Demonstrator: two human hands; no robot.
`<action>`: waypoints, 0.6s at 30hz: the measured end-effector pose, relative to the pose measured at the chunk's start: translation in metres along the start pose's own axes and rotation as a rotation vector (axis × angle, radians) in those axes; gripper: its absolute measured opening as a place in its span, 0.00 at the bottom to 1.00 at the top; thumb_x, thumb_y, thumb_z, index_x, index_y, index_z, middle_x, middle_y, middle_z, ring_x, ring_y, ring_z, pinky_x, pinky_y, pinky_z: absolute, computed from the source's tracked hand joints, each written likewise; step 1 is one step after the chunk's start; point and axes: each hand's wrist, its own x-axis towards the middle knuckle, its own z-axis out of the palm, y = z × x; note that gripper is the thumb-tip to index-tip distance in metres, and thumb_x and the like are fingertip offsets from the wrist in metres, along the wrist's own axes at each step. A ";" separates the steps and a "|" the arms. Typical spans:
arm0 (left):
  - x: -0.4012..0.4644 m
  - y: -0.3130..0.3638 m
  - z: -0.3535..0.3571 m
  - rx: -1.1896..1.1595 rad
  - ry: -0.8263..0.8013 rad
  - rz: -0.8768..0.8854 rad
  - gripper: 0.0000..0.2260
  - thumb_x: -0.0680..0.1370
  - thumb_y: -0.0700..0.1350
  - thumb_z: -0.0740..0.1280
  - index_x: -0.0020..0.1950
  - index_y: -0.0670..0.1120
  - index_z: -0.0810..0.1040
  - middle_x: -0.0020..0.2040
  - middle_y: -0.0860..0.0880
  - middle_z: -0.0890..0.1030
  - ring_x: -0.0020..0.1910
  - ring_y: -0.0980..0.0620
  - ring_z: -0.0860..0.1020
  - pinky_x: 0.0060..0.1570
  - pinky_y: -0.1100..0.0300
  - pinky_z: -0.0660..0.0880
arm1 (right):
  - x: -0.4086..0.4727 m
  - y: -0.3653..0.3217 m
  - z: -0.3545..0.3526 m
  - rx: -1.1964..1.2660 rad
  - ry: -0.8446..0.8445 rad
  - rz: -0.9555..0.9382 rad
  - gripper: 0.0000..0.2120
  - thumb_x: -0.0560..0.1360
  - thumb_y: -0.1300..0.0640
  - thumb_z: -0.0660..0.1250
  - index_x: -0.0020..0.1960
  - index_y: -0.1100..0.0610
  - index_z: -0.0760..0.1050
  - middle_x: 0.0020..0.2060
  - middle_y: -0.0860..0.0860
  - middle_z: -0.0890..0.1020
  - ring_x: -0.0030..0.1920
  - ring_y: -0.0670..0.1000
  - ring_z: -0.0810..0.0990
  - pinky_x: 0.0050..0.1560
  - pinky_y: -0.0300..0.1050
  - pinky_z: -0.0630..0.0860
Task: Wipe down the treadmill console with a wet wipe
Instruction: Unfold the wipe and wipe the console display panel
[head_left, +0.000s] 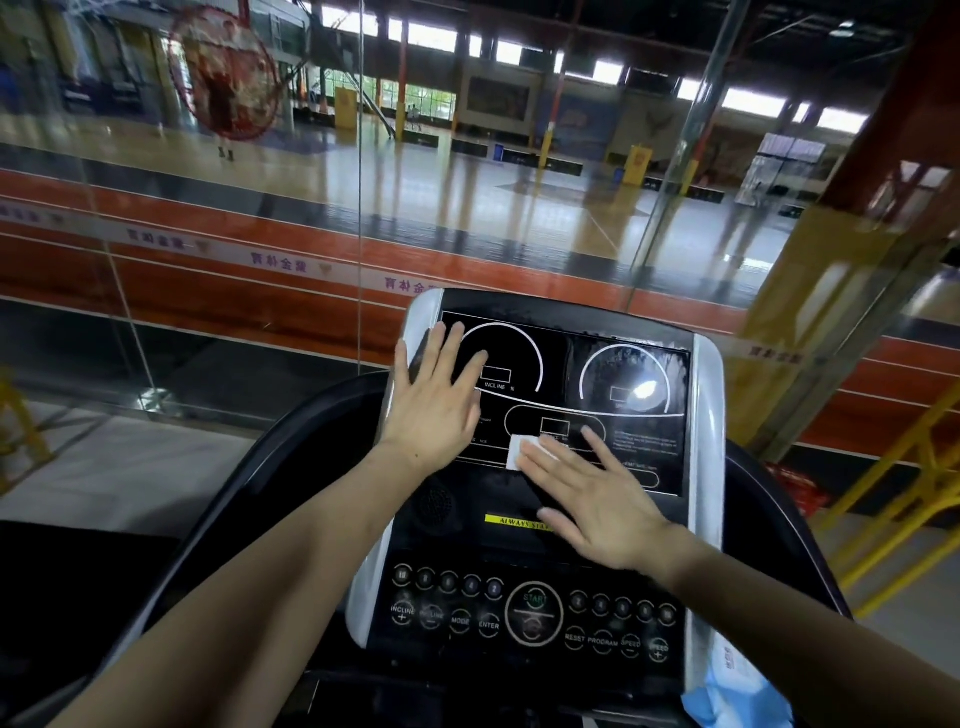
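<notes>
The right hand (597, 499) lies flat on the treadmill console (545, 467), fingers straight and slightly spread, its grip not curled round anything: the fingertips press a small white wet wipe (524, 451) against the black display panel, near the middle of the console, just below the small centre readout window. Only the left part of the wipe shows; the rest is covered by the fingers. The left hand (436, 400) rests to the left and farther away, also flat with fingers spread wide, palm on the left side of the panel, fingertips reaching the curved white line of the incline dial (501, 358) and the thumb over the silver side trim (421, 322). The two hands are apart, the wipe lying between them and touching only the right one. To the right on the far part of the panel sits the speed dial (631, 379), smeared and streaky with a bright glare spot on it. Nearer, below the right hand, a yellow warning strip (514, 520) is partly hidden by the thumb, and nearer still comes the button panel with a round START button (534, 613) at its centre. At the near right corner of the console lies a blue and white wipe packet (732, 691). Beyond the console stands a glass wall (260, 234), with an indoor sports court (467, 171) behind it.
</notes>
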 end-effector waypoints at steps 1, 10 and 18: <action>0.002 0.002 -0.001 0.006 -0.009 0.002 0.25 0.83 0.52 0.56 0.81 0.52 0.61 0.85 0.42 0.52 0.85 0.42 0.46 0.79 0.31 0.46 | 0.007 0.009 -0.005 -0.019 -0.005 0.011 0.32 0.87 0.38 0.45 0.86 0.51 0.50 0.85 0.47 0.52 0.85 0.50 0.48 0.83 0.64 0.41; 0.017 0.009 -0.009 -0.003 -0.105 -0.024 0.25 0.85 0.54 0.52 0.83 0.54 0.58 0.86 0.48 0.53 0.85 0.45 0.50 0.76 0.26 0.48 | 0.063 0.076 -0.042 0.043 0.095 0.278 0.37 0.83 0.34 0.32 0.87 0.52 0.47 0.85 0.47 0.48 0.85 0.49 0.44 0.83 0.60 0.33; 0.008 0.005 -0.013 0.001 -0.165 0.066 0.25 0.85 0.53 0.53 0.83 0.55 0.57 0.86 0.49 0.52 0.85 0.48 0.48 0.76 0.26 0.46 | -0.005 0.009 0.012 0.079 0.106 0.145 0.30 0.87 0.40 0.42 0.87 0.50 0.49 0.86 0.46 0.51 0.86 0.49 0.45 0.84 0.63 0.41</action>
